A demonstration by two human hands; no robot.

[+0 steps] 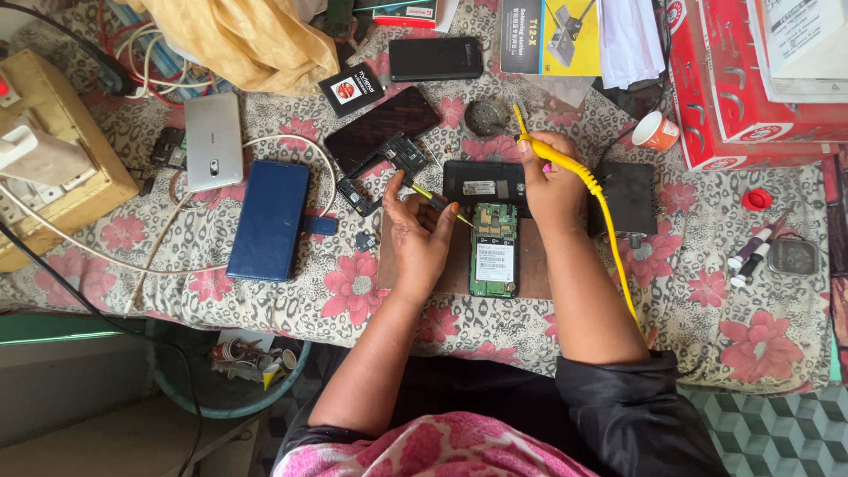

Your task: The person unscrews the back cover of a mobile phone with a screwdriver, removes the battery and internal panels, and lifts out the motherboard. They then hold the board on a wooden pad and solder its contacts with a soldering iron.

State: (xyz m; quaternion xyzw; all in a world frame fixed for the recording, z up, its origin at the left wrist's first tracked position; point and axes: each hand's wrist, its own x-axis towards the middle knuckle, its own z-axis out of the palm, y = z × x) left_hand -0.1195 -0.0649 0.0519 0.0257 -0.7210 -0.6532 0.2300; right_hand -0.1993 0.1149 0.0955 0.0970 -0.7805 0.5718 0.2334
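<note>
An opened phone with a green circuit board (493, 250) lies on a brown wooden board (532, 261) in front of me. My left hand (422, 231) pinches a thin yellow-handled tool (439, 201), its tip pointing at the top of the circuit board. My right hand (549, 184) grips a yellow soldering iron (555, 155), whose yellow cord (617, 256) runs down past my forearm. A black phone back piece (481, 182) rests just behind the circuit board, under my right hand.
A blue phone (269, 219), a silver phone (213, 140), a black screen (382, 124) and a black frame (385, 168) lie on the floral cloth at left. Red boxes (742, 79) stand at the right. A wooden box (53, 150) with wires sits far left. A bin (225, 375) is below the table.
</note>
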